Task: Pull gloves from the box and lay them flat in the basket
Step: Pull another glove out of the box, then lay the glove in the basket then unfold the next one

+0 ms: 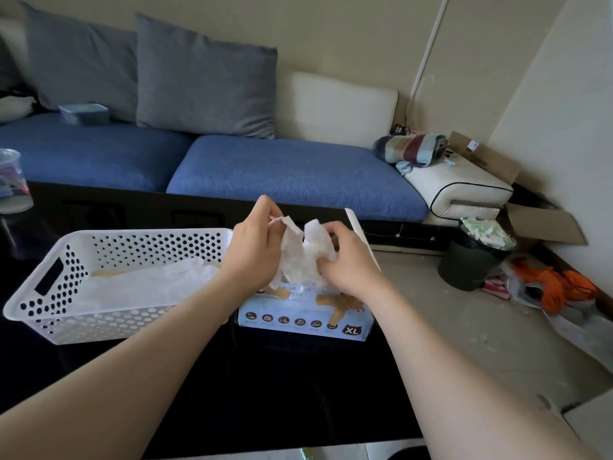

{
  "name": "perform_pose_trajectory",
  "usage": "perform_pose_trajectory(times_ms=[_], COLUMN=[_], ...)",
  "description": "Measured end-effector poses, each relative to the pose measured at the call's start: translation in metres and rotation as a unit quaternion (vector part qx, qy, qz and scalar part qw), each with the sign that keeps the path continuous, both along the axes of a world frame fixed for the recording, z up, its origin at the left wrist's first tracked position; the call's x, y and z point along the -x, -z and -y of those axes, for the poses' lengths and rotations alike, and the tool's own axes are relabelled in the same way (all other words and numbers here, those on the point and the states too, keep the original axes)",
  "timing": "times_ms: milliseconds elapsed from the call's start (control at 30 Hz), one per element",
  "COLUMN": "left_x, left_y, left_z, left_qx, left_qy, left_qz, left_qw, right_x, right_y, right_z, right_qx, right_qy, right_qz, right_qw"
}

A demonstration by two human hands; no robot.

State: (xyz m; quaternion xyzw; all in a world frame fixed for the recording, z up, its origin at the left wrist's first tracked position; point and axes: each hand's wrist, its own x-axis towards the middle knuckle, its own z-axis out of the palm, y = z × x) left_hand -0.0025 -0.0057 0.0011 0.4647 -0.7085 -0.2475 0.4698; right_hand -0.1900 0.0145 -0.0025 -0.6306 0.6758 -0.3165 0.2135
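Above the glove box [305, 313], center of the dark table [265, 376], both hands hold one glove [303, 249]. Glove: thin, translucent white, crumpled and bunched, not flat; its lower end hangs down to the box top, can't tell if it is fully out of the opening. Left hand [255, 247] pinches the glove's rolled edge at the upper left, fingers curled. Right hand [351, 260] grips the bunched right side, fingers curled round the film.

Box: light blue cardboard, "XL" mark at near right corner, row of small round icons along the near face, tan glove print on top. It sits just right of the white basket [109, 322], close to or touching it.

Basket: white plastic, round perforations, slot handle at left end. Inside, white gloves [149, 283] lie spread fairly flat over the bottom.

Far side: blue sofa [292, 167] with grey cushions [205, 84]. Clear plastic cup [13, 180] at far left of table. Dark trash bin [471, 263] on the floor at right, overfilled.
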Motion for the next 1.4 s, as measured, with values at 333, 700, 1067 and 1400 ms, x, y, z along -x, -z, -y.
perform_pose_trajectory(times_ms=[333,700,1067,1400], left_x=[0.004,-0.034,-0.091,-0.125], left_y=[-0.041,-0.023,-0.028,-0.03], left_z=[-0.005,0.003,0.001,-0.015], left_qx=[0.09,-0.058,-0.146,-0.097], left_qy=[-0.07,-0.066,-0.113,0.005], left_qz=[-0.178,-0.107,-0.098,0.016], left_qw=[0.977,0.99,0.978,0.995], right_x=[-0.031,-0.057,-0.104,-0.136], right_y=[-0.007,-0.028,-0.04,-0.037], right_z=[-0.002,-0.008,-0.003,0.005], right_qx=[-0.153,-0.016,-0.115,-0.014], right_qy=[-0.118,-0.081,-0.104,0.011], right_qz=[-0.225,-0.059,0.268,0.333], right_qw=[0.955,0.995,0.951,0.943])
